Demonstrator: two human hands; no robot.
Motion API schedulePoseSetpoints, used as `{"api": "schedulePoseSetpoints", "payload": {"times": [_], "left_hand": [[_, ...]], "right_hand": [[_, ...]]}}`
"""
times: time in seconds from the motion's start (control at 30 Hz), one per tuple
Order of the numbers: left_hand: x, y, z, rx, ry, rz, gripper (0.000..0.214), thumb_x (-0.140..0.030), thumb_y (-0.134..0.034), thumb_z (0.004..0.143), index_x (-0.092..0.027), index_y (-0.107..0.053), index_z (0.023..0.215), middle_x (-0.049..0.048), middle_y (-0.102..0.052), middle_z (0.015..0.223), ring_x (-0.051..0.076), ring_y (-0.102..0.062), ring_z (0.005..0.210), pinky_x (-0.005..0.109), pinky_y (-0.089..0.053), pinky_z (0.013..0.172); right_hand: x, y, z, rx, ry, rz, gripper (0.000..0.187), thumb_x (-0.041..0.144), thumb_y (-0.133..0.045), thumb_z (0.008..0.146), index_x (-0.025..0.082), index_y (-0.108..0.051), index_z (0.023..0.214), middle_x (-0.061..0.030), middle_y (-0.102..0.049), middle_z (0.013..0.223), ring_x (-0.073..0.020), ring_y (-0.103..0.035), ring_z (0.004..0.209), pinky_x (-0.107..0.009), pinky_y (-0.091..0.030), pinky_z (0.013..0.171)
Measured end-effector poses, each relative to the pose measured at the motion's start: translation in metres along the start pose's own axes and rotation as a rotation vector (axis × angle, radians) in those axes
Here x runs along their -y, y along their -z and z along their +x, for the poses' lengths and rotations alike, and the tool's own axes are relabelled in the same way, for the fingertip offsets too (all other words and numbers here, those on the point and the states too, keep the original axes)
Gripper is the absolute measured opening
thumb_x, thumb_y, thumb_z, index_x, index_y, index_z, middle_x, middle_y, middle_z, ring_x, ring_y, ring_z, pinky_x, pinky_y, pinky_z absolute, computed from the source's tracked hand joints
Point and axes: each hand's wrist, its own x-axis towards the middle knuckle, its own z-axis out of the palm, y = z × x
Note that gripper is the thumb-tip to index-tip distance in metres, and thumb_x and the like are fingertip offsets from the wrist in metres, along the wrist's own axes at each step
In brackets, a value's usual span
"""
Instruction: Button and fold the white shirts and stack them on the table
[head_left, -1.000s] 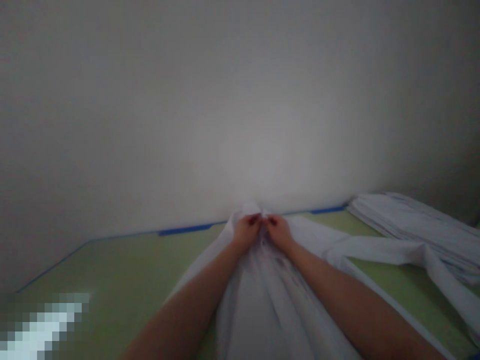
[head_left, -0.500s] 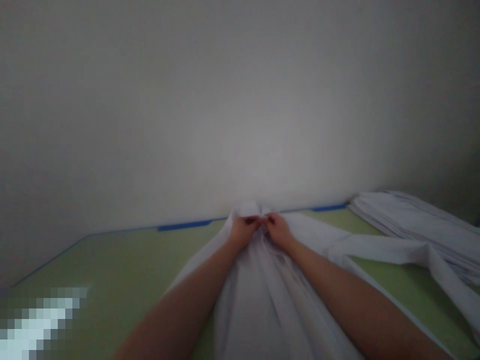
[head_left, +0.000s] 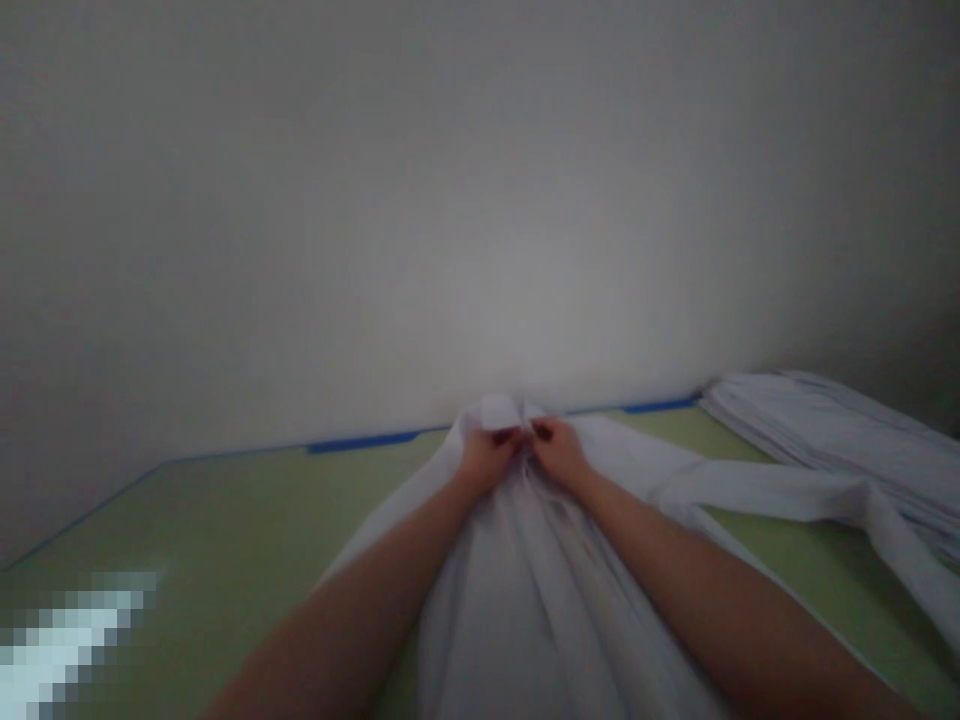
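Observation:
A white long-sleeved shirt lies on the green tabletop, its body running toward me in long folds and its collar end near the wall. At the collar, my left hand pinches the cloth with closed fingers. My right hand does the same just beside it, the fingertips of both nearly meeting at the front opening. Whether a button is between them is too small and blurred to tell. One sleeve stretches off to the right, bent downward at its far part.
A stack of folded white cloth lies at the back right, against the wall. Blue tape lines the back edge of the green tabletop. The grey wall rises right behind it. A pixelated pale patch covers the lower left corner.
Both hands stay at the collar with only slight finger movement. The collar flap on the left stands out a little more now. The view has shifted slightly.

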Motion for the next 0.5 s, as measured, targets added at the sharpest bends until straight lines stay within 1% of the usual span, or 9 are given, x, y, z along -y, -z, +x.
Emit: {"api": "schedulePoseSetpoints", "payload": {"times": [0.07, 0.13, 0.27, 0.33, 0.43, 0.5], "left_hand": [[0.0, 0.0011, 0.0002, 0.038, -0.049, 0.036, 0.027, -0.038, -0.051, 0.078, -0.015, -0.067, 0.075, 0.0047, -0.067, 0.07, 0.015, -0.059, 0.068, 0.022, -0.043, 0.058], [-0.0002, 0.0021, 0.0001, 0.046, -0.081, 0.077, 0.028, -0.038, -0.05, 0.079, -0.015, -0.067, 0.076, 0.0048, -0.067, 0.072, 0.015, -0.059, 0.067, 0.022, -0.042, 0.058], [-0.0034, 0.0034, -0.0017, 0.01, -0.067, 0.114, 0.029, -0.037, -0.048, 0.081, -0.015, -0.067, 0.079, 0.005, -0.067, 0.072, 0.015, -0.059, 0.066, 0.023, -0.041, 0.058], [-0.0058, 0.004, -0.0028, 0.002, -0.053, 0.122, 0.028, -0.037, -0.049, 0.08, -0.015, -0.067, 0.081, 0.0053, -0.067, 0.073, 0.015, -0.059, 0.067, 0.024, -0.042, 0.06], [-0.0088, 0.0048, -0.0042, -0.01, -0.061, 0.144, 0.026, -0.034, -0.05, 0.079, -0.016, -0.068, 0.084, 0.0065, -0.068, 0.079, 0.017, -0.061, 0.073, 0.025, -0.043, 0.064], [-0.0098, 0.0049, -0.0051, -0.031, -0.057, 0.155, 0.026, -0.033, -0.052, 0.079, -0.015, -0.068, 0.087, 0.0075, -0.068, 0.083, 0.018, -0.061, 0.077, 0.027, -0.044, 0.067]], "right_hand": [[0.0014, 0.0012, -0.0013, 0.021, 0.04, 0.041, 0.02, 0.023, -0.052, 0.075, 0.017, -0.07, 0.084, -0.0034, -0.068, 0.083, -0.0148, -0.059, 0.077, -0.023, -0.042, 0.071], [0.0027, 0.0019, -0.0027, -0.005, 0.046, 0.049, 0.02, 0.024, -0.052, 0.076, 0.018, -0.07, 0.084, -0.0033, -0.068, 0.086, -0.0153, -0.059, 0.08, -0.024, -0.042, 0.073], [0.0044, 0.0016, -0.005, -0.086, -0.03, 0.013, 0.022, 0.031, -0.057, 0.074, 0.018, -0.07, 0.085, -0.0041, -0.069, 0.083, -0.0162, -0.06, 0.077, -0.025, -0.043, 0.071], [0.0045, 0.0009, -0.0059, -0.074, -0.052, -0.015, 0.022, 0.033, -0.059, 0.073, 0.017, -0.07, 0.081, -0.0036, -0.068, 0.077, -0.0159, -0.06, 0.071, -0.024, -0.043, 0.067], [0.0047, 0.0002, -0.0072, -0.016, -0.028, -0.02, 0.021, 0.033, -0.058, 0.074, 0.017, -0.07, 0.076, -0.0023, -0.067, 0.071, -0.0143, -0.059, 0.066, -0.022, -0.04, 0.062], [0.0052, 0.0006, -0.0076, 0.002, -0.017, -0.002, 0.021, 0.032, -0.056, 0.075, 0.017, -0.071, 0.076, -0.0015, -0.067, 0.07, -0.0136, -0.058, 0.065, -0.021, -0.039, 0.06]]}}
